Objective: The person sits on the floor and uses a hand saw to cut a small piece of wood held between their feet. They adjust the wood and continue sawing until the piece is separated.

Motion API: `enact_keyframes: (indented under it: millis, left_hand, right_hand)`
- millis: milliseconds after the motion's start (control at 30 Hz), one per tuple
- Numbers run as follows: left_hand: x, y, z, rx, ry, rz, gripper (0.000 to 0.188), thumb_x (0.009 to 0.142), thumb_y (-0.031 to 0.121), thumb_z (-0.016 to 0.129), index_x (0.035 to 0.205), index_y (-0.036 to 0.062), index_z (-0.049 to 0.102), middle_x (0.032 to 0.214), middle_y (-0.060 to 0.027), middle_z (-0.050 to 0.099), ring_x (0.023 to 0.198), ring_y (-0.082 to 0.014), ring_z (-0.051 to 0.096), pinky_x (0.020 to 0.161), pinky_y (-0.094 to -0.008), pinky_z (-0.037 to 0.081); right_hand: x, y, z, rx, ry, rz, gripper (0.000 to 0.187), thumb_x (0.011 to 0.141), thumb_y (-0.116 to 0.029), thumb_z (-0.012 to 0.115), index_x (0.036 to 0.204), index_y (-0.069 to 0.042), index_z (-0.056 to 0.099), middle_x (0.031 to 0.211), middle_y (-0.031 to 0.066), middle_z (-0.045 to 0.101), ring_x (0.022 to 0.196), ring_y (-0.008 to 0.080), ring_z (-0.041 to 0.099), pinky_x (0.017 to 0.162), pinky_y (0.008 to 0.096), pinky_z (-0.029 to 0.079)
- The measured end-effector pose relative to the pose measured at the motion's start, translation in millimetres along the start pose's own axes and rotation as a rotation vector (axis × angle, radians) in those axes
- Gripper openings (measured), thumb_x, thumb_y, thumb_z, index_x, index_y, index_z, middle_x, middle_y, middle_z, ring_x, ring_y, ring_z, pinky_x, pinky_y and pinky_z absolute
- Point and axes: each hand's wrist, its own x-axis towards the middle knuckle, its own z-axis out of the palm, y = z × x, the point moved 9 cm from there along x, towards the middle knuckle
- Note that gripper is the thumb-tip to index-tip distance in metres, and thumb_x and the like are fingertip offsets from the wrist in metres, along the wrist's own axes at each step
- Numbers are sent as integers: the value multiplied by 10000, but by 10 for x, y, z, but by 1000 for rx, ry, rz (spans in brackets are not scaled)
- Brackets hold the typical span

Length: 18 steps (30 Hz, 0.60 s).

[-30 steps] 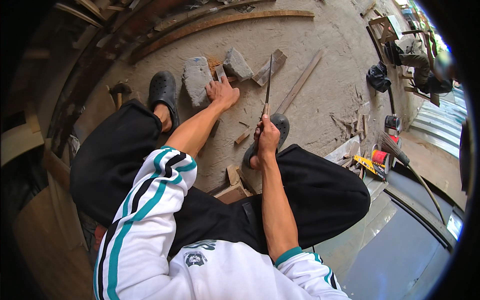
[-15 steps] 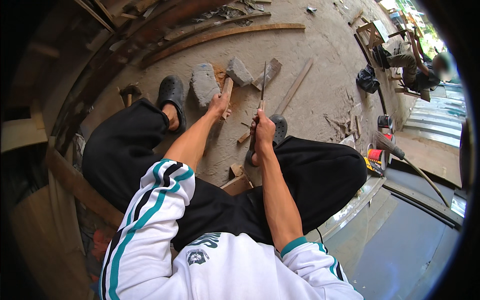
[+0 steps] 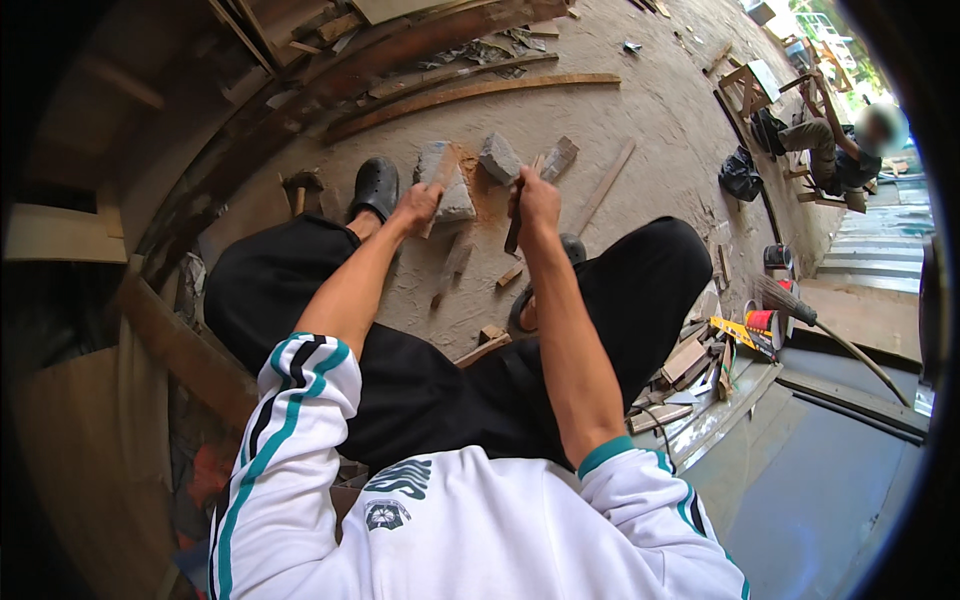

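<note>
Currently, the left hand (image 3: 416, 207) is closed around a narrow wood piece (image 3: 444, 171), which is positioned over a grey concrete block (image 3: 459, 204); contact with the block cannot be determined. The right hand (image 3: 538, 203) forms a fist around a slim tool (image 3: 513, 237), its dark end projecting below the fingers. A second grey block (image 3: 498, 159) sits just beside orange dust (image 3: 488, 200) on the floor (image 3: 665, 130). Toward the floor's left edge lies a hammer (image 3: 300, 190); toward its right edge, a black bag (image 3: 740, 175).
</note>
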Motion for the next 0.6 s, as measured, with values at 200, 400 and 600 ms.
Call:
enact_keyframes:
  millis: [200,400,600]
  left_hand:
    - [-294,277,-1035,239,334,95,744,829,559,572,1284,-29,563,1196,-308,618,1164,-422,585,971,-443,446]
    - [-666,564,-1235,329,344,104,758,803,550,635,1310,3,499,1196,-271,628,1141,-421,595,969,-459,458]
    - [-589,841,-993,604,276,55,639,835,494,587,1283,44,514,1259,-242,596,1183,-404,566,981,-489,443]
  right_hand:
    - [131,-1140,529,-217,-263,-79,259,936,-316,600,839,-76,598,671,24,590,549,136,527,514,309,422]
    - [-46,-1764,876,-457,-516,-106,275,944,-346,586,874,-80,600,672,13,584,550,124,528,517,297,434]
    - [43,-1743,872,-528,-628,26,317,953,-378,557,817,-97,608,642,7,584,512,116,512,481,300,422]
